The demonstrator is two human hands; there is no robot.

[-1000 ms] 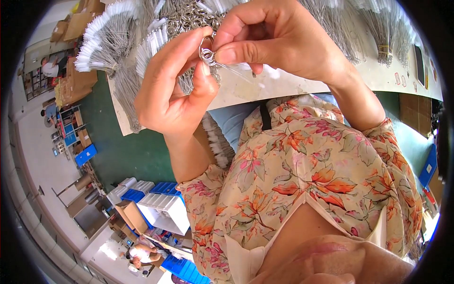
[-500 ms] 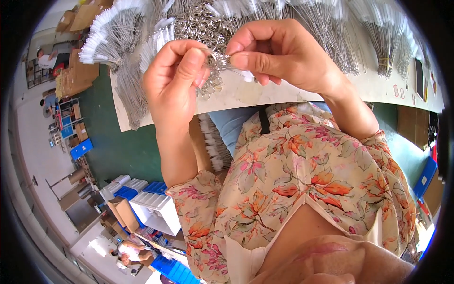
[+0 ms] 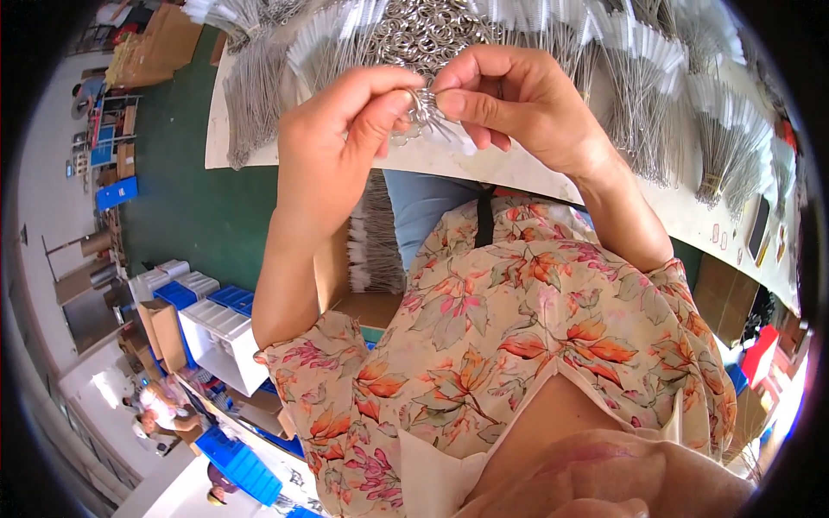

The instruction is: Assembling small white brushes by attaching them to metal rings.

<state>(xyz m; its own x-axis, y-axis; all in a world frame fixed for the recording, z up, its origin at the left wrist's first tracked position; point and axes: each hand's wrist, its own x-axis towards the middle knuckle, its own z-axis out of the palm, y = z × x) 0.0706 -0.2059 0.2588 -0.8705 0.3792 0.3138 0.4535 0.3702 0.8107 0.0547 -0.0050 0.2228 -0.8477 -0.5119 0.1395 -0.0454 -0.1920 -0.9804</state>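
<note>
Over the table's near edge, my left hand pinches a metal split ring between thumb and forefinger. My right hand is closed just beside it, thumb against forefinger, on the looped wire ends of several small brushes. The wire ends meet the ring between my fingertips; whether each loop is threaded on it I cannot tell. Fingers hide part of the brushes. Right behind my hands lies a heap of loose metal rings.
Bundles of thin wire brushes with white bristles cover the table. More brushes lie in a box below, by my lap. White and blue bins stand on the green floor at left. Another person is at lower left.
The view has shifted, so the table and room appear moved. Both hands stay together at the ring, with the wires now fanning out below my fingertips.
</note>
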